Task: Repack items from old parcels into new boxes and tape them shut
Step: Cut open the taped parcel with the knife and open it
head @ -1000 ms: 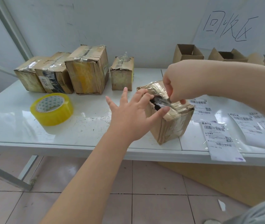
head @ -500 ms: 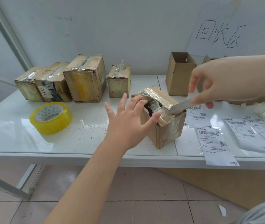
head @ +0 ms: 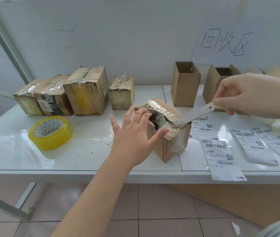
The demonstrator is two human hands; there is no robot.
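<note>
A small taped old parcel (head: 171, 144) stands near the front edge of the white table (head: 88, 151), its top partly torn open. My left hand (head: 132, 137) steadies it, fingers spread, with the thumb on the near top edge and fingertips at the torn gap. My right hand (head: 248, 94) pinches a bare metal cutter blade (head: 194, 115), whose tip rests on the tape at the parcel's top right edge. Two open new boxes (head: 185, 84) (head: 221, 79) stand behind, against the wall.
Several taped old parcels (head: 86, 91) line the back left. A yellow tape roll (head: 50, 132) lies at the left front. Printed shipping labels (head: 221, 158) are spread to the right of the parcel, one overhanging the table edge. White stuffing (head: 279, 124) lies far right.
My right hand drew back up and to the right from the parcel's top, exposing the long blade; its tip stays at the top right edge. My left hand kept its hold.
</note>
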